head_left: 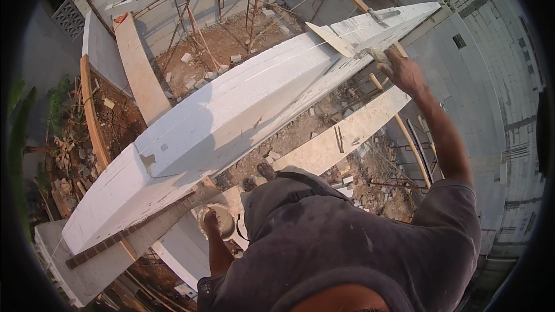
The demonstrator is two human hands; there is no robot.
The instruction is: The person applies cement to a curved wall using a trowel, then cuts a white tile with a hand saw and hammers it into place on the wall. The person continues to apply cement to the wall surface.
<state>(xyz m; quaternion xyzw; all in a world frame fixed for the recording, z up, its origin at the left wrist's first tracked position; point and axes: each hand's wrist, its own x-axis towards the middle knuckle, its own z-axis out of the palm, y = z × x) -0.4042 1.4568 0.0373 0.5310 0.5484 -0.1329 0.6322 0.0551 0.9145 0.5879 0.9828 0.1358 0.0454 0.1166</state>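
Note:
A long wall of white lightweight blocks [254, 89] runs diagonally across the view, with a step along its top. My right arm reaches out to its far right part. There my right hand [402, 70] is closed round the handle of a trowel, whose flat, pale blade [332, 39] lies across the top of the blocks. A hammer-like tool [380, 17] rests on the wall farther along. My left hand [212, 219] hangs low over a round bucket [230, 232] of grey, wet-looking mix. Its fingers are too small and dark to make out.
I stand above the ground beside a pale plank [341, 138]. Another board [139, 69] lies beyond the wall. Rusty scaffold frames [251, 8] and wooden poles stand around. Broken blocks and rubble [231, 52] cover the dirt below. A grey block wall [491, 104] rises at right.

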